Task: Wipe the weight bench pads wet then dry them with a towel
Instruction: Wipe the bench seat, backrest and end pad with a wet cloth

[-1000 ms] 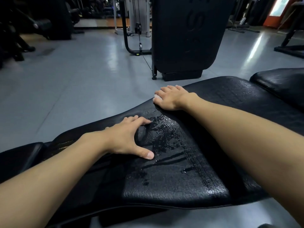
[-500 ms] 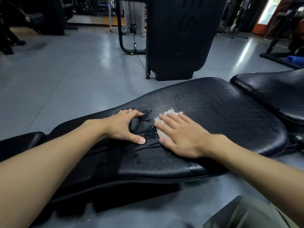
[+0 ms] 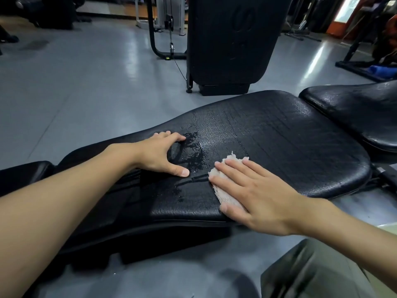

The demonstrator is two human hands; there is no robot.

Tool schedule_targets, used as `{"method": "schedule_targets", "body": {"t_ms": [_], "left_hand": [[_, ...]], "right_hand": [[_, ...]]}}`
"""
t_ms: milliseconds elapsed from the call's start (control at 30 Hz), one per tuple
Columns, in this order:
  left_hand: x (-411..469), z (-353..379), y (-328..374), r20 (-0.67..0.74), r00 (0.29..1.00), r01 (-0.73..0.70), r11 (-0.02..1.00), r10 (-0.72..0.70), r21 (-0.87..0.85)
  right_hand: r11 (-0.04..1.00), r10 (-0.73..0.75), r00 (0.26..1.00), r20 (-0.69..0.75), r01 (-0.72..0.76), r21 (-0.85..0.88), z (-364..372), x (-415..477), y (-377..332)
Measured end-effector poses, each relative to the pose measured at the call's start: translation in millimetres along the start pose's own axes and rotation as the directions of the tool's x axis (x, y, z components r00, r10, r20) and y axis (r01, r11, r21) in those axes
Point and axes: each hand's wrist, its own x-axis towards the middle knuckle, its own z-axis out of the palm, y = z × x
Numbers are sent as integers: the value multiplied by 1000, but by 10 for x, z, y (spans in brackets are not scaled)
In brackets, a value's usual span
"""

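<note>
A long black bench pad (image 3: 279, 134) runs across the view, its cracked vinyl shining with water streaks near the middle. My right hand (image 3: 255, 190) lies flat with straight fingers on a small pale cloth (image 3: 223, 194), pressing it onto the pad close to the near edge. Most of the cloth is hidden under the palm. My left hand (image 3: 161, 155) rests on the pad to the left of the wet patch, thumb spread, holding nothing. A second black pad (image 3: 361, 112) sits at the right, also wet.
A tall black machine shroud (image 3: 232, 39) stands on the grey floor just behind the bench, with a cable and curved frame (image 3: 169, 44) to its left. More gym frames and a blue object (image 3: 382, 70) are at the far right. My trouser leg (image 3: 318, 272) shows at the bottom right.
My right hand has drawn the cloth from the pad's far edge back toward the near edge, wiping across the wet patch. My left hand has stayed in place.
</note>
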Motion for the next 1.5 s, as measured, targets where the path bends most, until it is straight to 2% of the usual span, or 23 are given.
{"method": "schedule_targets", "body": {"t_ms": [133, 333, 600, 767, 1000, 1200, 1500], "left_hand": [[-31, -45, -46, 2, 1000, -25, 1000, 25, 3], [-99, -112, -366, 31, 998, 57, 998, -57, -23], [-56, -46, -362, 4, 998, 56, 998, -56, -9], [-47, -19, -397, -8, 997, 72, 996, -73, -43], [-98, -43, -296, -46, 998, 40, 998, -42, -39], [-139, -73, -232, -34, 998, 54, 998, -55, -37], [-187, -68, -214, -26, 998, 62, 998, -63, -28]], "right_hand": [[999, 37, 999, 25, -37, -14, -40, 363, 102], [997, 80, 995, 58, -80, -1, -82, 1134, 378], [985, 172, 983, 58, -174, 16, -109, 2368, 764], [966, 252, 962, 104, -256, 33, -114, 2680, 818], [983, 179, 984, 26, -180, 37, -47, 2265, 583], [995, 91, 994, 58, -93, 33, -104, 1412, 139], [997, -25, 999, -31, 22, -73, 14, 256, -267]]}}
